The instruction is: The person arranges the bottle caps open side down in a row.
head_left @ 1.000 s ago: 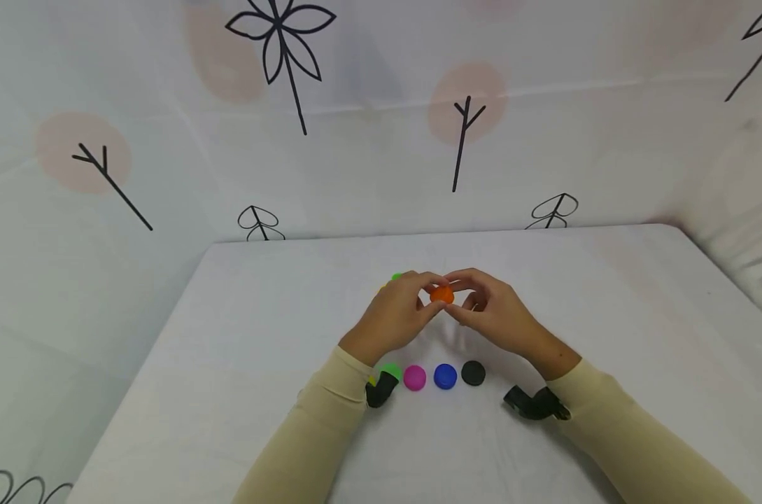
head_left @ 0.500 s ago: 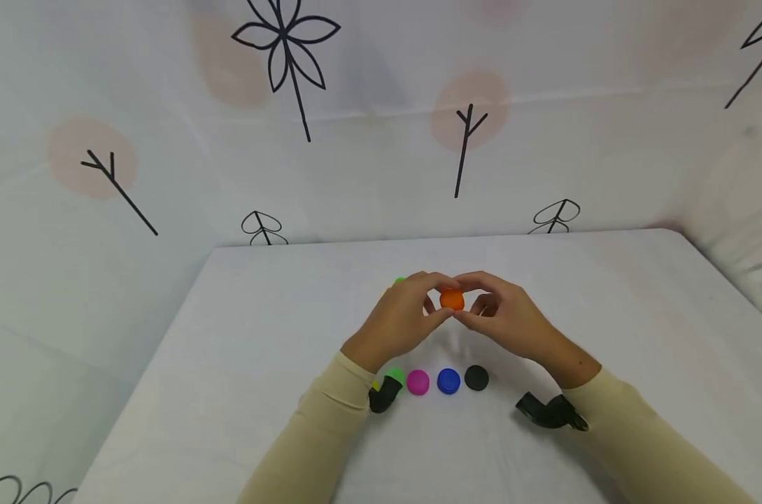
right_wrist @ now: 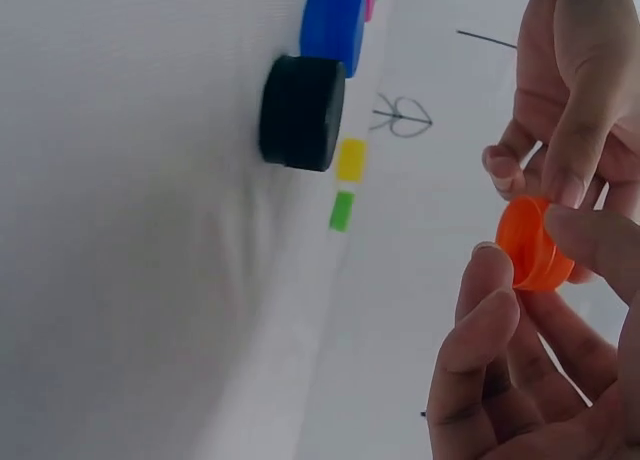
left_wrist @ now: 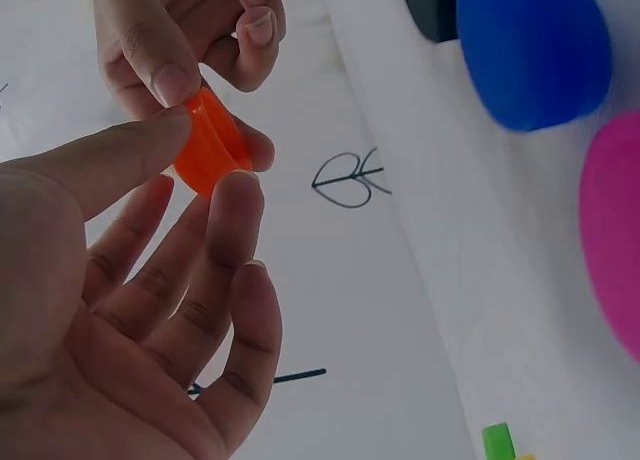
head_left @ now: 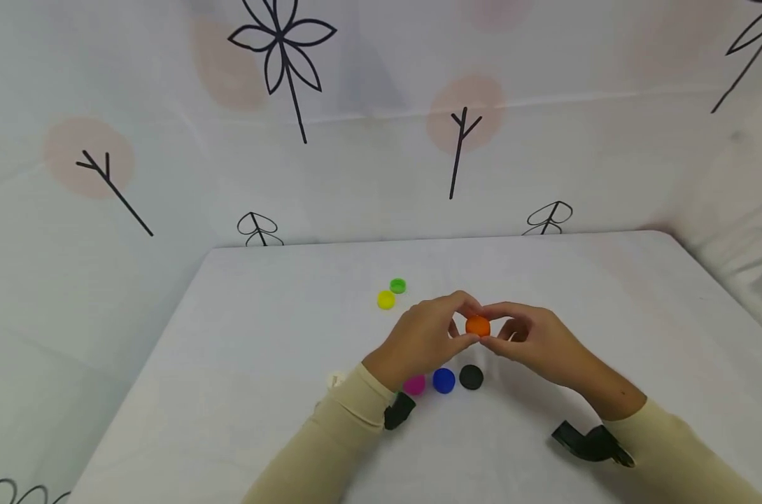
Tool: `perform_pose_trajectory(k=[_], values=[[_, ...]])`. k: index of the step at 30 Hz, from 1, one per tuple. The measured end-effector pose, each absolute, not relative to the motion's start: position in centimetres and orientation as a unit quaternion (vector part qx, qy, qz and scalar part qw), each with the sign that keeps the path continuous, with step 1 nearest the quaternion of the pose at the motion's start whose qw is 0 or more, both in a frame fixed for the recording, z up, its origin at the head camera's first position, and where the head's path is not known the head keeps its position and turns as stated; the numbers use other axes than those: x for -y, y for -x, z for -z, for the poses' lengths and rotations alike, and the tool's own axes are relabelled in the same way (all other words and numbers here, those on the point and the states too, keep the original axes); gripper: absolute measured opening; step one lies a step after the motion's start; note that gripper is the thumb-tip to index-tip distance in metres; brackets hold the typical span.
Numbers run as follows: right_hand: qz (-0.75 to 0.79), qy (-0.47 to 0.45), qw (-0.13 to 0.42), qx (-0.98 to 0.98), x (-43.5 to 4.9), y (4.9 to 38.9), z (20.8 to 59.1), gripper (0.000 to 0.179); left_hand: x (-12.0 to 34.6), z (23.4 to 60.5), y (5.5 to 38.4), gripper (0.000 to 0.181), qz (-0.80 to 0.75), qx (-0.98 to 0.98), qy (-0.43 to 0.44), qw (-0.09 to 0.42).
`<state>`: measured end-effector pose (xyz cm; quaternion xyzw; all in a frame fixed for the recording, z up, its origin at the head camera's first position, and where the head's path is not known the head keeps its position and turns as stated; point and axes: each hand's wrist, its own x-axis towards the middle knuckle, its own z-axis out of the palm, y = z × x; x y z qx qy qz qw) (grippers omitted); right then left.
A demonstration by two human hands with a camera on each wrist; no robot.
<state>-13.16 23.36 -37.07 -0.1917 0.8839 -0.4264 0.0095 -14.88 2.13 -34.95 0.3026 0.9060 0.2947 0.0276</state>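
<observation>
Between my two hands is an orange bottle cap, raised above the white table. My left hand pinches it from the left with thumb and fingers. From the other side, my right hand pinches the same cap. The right wrist view shows the hollow inside of the orange cap, its open side turned toward that camera. Just nearer than the hands, a black cap, a blue cap and a magenta cap lie in a row, the magenta one partly covered by my left wrist.
Farther back on the table lie a yellow cap and a green cap. A small whitish object shows beside my left sleeve. Black camera mounts sit at both wrists. A patterned white cloth hangs behind the table.
Both hands have moved right and nearer with the orange cap between them. The far yellow and green caps have come into fuller view; the near green cap is now hidden behind my left wrist.
</observation>
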Motion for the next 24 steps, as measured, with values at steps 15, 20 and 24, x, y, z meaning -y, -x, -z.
perform_pose_trajectory(k=[15,20,24], values=[[0.413,0.2,0.054,-0.887,-24.5,12.8,38.5,0.028,-3.2,37.1,14.3,0.03,-0.233,-0.931,-0.278,0.045],[0.408,0.212,0.089,-0.884,-25.2,13.0,38.6,0.027,-3.7,37.6,14.2,0.027,-0.196,-0.933,-0.299,0.032],[0.412,0.219,0.126,-0.875,-25.5,13.2,38.6,0.028,-3.9,37.9,14.1,0.025,-0.174,-0.936,-0.304,0.034]])
